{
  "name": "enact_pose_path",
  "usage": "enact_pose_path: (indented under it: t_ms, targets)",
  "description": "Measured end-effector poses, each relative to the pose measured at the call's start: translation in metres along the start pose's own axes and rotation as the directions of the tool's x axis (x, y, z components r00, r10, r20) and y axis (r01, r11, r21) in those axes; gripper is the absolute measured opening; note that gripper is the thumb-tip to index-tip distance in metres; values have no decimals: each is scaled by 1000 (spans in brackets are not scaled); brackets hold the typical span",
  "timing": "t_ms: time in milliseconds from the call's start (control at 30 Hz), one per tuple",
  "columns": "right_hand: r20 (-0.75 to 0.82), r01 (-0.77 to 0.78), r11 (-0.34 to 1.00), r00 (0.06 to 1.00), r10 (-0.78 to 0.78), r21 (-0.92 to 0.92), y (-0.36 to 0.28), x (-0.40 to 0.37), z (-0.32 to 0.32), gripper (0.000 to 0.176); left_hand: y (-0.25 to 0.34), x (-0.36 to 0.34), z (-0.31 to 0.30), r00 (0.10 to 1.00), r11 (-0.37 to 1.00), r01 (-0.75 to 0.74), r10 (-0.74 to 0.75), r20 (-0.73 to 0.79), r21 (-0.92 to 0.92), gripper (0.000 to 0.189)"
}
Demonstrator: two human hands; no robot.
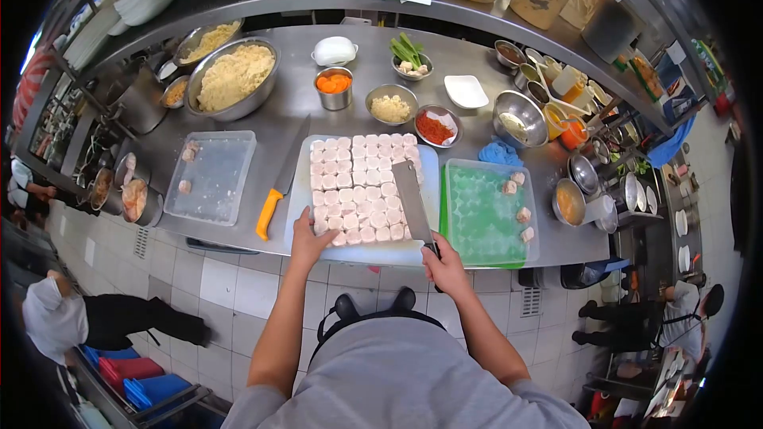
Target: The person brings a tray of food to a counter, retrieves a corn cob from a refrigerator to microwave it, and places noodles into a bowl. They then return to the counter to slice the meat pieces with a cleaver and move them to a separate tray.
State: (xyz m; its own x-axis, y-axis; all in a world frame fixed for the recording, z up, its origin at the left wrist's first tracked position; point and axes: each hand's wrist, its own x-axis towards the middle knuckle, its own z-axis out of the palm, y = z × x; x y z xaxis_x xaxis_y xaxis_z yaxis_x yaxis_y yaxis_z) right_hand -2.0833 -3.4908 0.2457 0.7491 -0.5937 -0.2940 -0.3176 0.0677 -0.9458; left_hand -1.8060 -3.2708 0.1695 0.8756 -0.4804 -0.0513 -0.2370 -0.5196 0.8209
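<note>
Rows of pale, flour-dusted pieces lie packed in a block on a white cutting board. My left hand rests with fingers apart against the block's lower left corner. A cleaver is gripped by its black handle in my right hand. Its blade lies along the right side of the block. To the left of the board is a large knife with a yellow handle. A clear tray with a few of the pale pieces stands on a green board, right of the cutting board.
Another clear tray with two pieces sits on the left. Behind are a big bowl of crumbly yellow food, a tin of sliced carrots, a bowl of red bits and a steel bowl. Two people stand at the sides.
</note>
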Motion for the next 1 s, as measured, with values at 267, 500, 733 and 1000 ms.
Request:
enact_pose_path:
  t_ms: [267,500,733,1000]
  targets:
    - [-218,-18,995,975,40,100,14,-20,28,54,4,-1,-8,991,997,63,-57,122,-48,108]
    - [-199,262,741,859,-471,-619,23,-36,14,57,-25,-3,2,986,989,-5,30,162,-149,100]
    - [-180,312,694,823,-539,-649,-43,-42,37,68,-12,-29,-3,989,987,57,-34,147,-152,98]
    - [138,100,620,990,13,-778,5,-27,29,77,5,-43,-6,989,994,-104,107,99,-38,103]
